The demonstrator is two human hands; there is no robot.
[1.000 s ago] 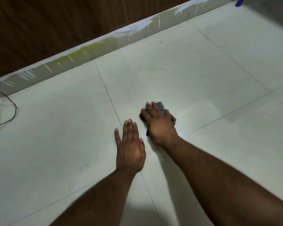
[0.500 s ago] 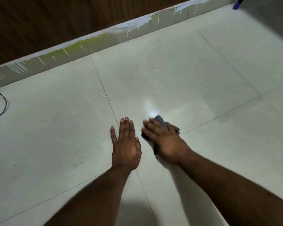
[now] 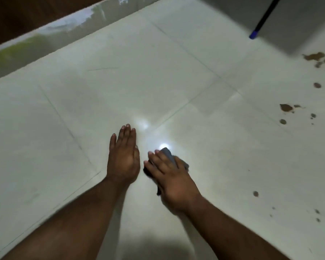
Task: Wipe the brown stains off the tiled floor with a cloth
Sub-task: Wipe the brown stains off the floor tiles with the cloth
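**Cloth down, stains off to the right**

The right hand [image 3: 174,180] presses a grey cloth [image 3: 168,154] onto the tiled floor [image 3: 204,151] — fingers spread over it. The left hand [image 3: 124,156] lies flat beside it, fingers straight. Brown stains [image 3: 286,107] dot the floor's right edge — well apart.

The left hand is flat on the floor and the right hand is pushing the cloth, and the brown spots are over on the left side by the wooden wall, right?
Not quite. The left hand is flat on the floor and the right hand presses the cloth, but the head view shows the brown spots on the right side, away from the wooden wall.
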